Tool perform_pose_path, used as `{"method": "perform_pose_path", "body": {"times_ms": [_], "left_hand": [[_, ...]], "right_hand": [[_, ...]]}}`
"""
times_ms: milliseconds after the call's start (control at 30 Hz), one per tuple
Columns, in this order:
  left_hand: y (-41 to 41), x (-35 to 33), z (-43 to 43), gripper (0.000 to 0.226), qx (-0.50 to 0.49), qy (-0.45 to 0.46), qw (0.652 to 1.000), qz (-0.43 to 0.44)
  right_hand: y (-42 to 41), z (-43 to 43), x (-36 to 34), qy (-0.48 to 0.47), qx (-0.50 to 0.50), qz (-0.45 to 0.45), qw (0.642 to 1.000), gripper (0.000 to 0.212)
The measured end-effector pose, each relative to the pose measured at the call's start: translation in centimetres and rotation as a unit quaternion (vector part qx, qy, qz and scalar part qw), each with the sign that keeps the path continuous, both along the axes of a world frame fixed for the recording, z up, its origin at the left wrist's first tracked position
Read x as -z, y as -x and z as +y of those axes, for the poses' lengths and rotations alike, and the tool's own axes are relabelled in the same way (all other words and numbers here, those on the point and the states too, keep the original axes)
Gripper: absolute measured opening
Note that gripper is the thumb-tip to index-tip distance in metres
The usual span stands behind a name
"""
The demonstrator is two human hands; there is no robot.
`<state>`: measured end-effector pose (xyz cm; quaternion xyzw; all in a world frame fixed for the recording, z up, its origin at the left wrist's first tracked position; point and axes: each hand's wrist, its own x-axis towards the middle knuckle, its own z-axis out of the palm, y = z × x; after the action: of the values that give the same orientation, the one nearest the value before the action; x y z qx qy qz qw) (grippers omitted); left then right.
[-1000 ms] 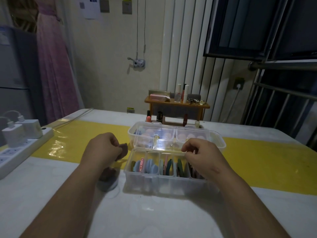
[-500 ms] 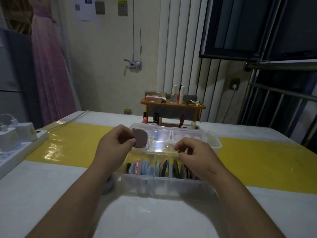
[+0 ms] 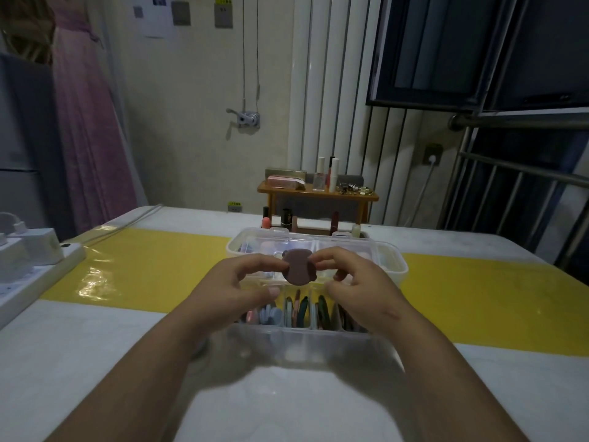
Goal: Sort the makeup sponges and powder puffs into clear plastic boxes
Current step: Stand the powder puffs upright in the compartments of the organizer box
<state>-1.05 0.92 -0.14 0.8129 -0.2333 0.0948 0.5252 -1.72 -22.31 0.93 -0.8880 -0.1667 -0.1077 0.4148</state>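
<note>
Powder puff [image 3: 299, 271], brown and flat with small lobes on its rim, is held in the air between both hands, above the back edge of the near clear box [image 3: 306, 344] and in front of the far clear box [image 3: 396, 271], whose lid looks closed. The left hand [image 3: 237, 290] has a light fingertip grip on the puff's left edge and the right hand [image 3: 361, 290] a similar one on its right edge. The other fingers are loosely curled, and I cannot tell how far either thumb bears on it. The step in hand seems to be turning the puff into line before dropping it into a compartment. The standing puffs [image 3: 271, 315] in the near box sit on edge in narrow divided slots, so this one should probably go in the same way: rotate it upright, pass it to one hand's grip, and let the other hand part the neighbours to open a gap. The darker pieces appear to sit toward the right, which suggests that side, though the dim light makes colours uncertain. Keep the pinch soft to avoid creasing it, and lower it straight so the box does not slide on the counter [image 3: 95, 352].
</note>
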Motion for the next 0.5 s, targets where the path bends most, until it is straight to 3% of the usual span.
{"method": "perform_pose_path", "body": {"times_ms": [267,367,500], "left_hand": [[-0.1,0.1,0.2,0.036,0.008,-0.032,0.999,0.009],[-0.5,0.5,0.2,0.026,-0.042,0.006,0.999,0.003],[-1.2,1.0,0.5,0.02,-0.122,-0.03,0.992,-0.034]], "right_hand": [[0.2,-0.2,-0.4,-0.043,0.016,-0.04,0.998,0.038],[0.2,-0.7,-0.8,-0.075,0.037,-0.059,0.995,0.038],[0.0,-1.2,-1.1,-0.086,0.072,-0.072,0.991,0.038]]}}
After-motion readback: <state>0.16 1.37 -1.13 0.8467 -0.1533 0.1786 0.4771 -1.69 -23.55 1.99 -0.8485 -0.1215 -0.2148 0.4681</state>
